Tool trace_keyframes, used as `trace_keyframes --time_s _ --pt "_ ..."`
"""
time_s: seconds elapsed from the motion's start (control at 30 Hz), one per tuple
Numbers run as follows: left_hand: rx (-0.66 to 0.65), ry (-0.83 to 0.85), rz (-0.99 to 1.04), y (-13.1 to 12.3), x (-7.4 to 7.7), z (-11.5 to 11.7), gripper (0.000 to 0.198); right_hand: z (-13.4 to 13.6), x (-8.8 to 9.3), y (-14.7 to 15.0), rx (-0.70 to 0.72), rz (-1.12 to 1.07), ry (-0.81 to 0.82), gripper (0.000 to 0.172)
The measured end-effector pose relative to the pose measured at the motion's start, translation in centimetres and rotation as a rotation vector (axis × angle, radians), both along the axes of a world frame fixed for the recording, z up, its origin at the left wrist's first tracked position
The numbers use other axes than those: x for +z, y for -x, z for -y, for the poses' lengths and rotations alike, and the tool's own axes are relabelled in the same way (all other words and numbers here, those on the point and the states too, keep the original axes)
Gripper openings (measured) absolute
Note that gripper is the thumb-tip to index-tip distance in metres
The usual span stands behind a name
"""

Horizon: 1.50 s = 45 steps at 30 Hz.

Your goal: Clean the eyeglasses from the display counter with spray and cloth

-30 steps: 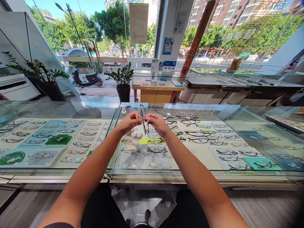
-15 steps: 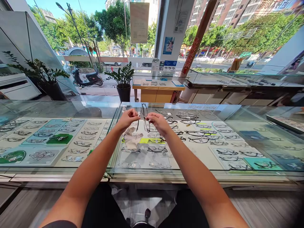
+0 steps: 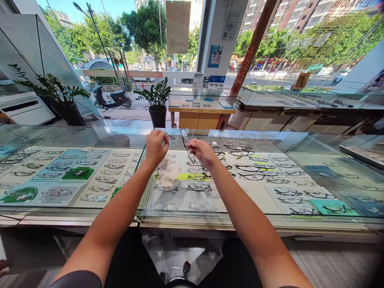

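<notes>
Both my hands are raised over a glass display counter [image 3: 240, 218]. A thin dark-framed pair of glasses [image 3: 186, 143] hangs between them. My left hand [image 3: 156, 147] is closed, pinching one temple arm out to the left. My right hand [image 3: 203, 152] is closed on the frame by the lenses. A crumpled pale cloth [image 3: 167, 173] lies on the glass just below my left hand.
Under the glass lie several rows of eyeglass frames on white, green and blue trays [image 3: 75, 174]. A potted plant [image 3: 156, 102] and a yellow table [image 3: 199, 114] stand beyond the counter. Another plant [image 3: 54, 96] is at the left. Glass cases [image 3: 300, 100] run along the right.
My hands have risen slightly and drawn apart. The left hand has pulled one temple arm of the glasses outward, so the frame is unfolding.
</notes>
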State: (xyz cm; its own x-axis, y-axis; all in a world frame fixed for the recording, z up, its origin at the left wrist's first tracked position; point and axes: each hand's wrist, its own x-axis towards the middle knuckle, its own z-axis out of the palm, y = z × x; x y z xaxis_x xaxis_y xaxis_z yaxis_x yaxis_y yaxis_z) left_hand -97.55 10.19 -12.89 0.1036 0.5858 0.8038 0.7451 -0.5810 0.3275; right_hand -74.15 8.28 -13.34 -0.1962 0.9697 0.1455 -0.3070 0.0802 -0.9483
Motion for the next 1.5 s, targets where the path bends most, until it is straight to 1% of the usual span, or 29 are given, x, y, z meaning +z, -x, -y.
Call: trace_keyframes --time_s 0.07,0.13,0.17,0.23,0.3,0.33,0.4,0.47,0.57,0.63,0.8,1.0,1.13,1.23,1.3,1.4,1.47,1.5 --pt "0.023 -0.055 0.026 -0.3 0.2 0.3 0.023 0.1 0.3 0.0 -0.005 -0.064 0.014 0.036" --pt "-0.050 -0.020 0.108 -0.7 0.3 0.7 0.021 0.2 0.6 0.0 0.002 -0.114 0.023 0.040" --pt "-0.115 0.045 0.164 -0.9 0.3 0.8 0.020 0.2 0.7 0.0 0.010 -0.131 0.024 0.042" --pt "-0.268 0.244 0.283 -1.5 0.2 1.1 0.021 0.3 0.7 0.0 0.033 -0.151 0.018 0.046" --pt "-0.419 0.452 0.380 -2.1 0.0 1.2 0.031 0.3 0.6 0.0 0.062 -0.150 0.006 0.047" --pt "-0.484 0.528 0.418 -2.4 -0.1 1.2 0.037 0.3 0.5 0.1 0.076 -0.145 0.001 0.048" --pt "-0.577 0.617 0.480 -2.8 -0.3 1.2 0.047 0.4 0.3 0.1 0.100 -0.137 -0.006 0.049" --pt "-0.620 0.664 0.542 -3.0 -0.4 1.2 0.053 0.5 0.2 0.3 0.112 -0.140 -0.007 0.050" --pt "-0.645 0.712 0.624 -3.0 -0.5 1.0 0.057 0.6 0.2 0.4 0.112 -0.150 -0.012 0.052" --pt "-0.644 0.716 0.646 -3.0 -0.6 0.8 0.057 0.7 0.2 0.5 0.108 -0.152 -0.014 0.052" --pt "-0.622 0.717 0.669 -2.7 -0.8 0.5 0.045 0.8 0.4 0.5 0.088 -0.161 -0.006 0.051" --pt "-0.569 0.822 0.904 -2.4 -0.8 0.0 0.036 0.6 0.3 0.3 0.032 -0.168 -0.017 0.056" --pt "-0.526 0.917 1.030 -2.2 -0.4 -0.1 0.038 0.4 0.4 0.0 -0.020 -0.216 -0.038 0.057" --pt "-0.537 0.945 1.082 -2.2 -0.3 0.0 0.041 0.4 0.4 0.0 -0.065 -0.236 -0.069 0.053" --pt "-0.563 0.946 1.087 -2.2 -0.4 0.0 0.043 0.5 0.4 0.0 -0.079 -0.242 -0.092 0.051" --pt "-0.579 0.916 1.016 -2.3 -0.5 0.0 0.043 0.6 0.6 -0.2 -0.084 -0.242 -0.117 0.051" --pt "-0.552 0.848 0.919 -2.2 -0.6 -0.1 0.037 0.6 0.8 -0.5 -0.088 -0.254 -0.129 0.050" --pt "-0.518 0.782 0.861 -2.1 -0.6 -0.1 0.033 0.6 0.9 -0.7 -0.089 -0.266 -0.135 0.051"
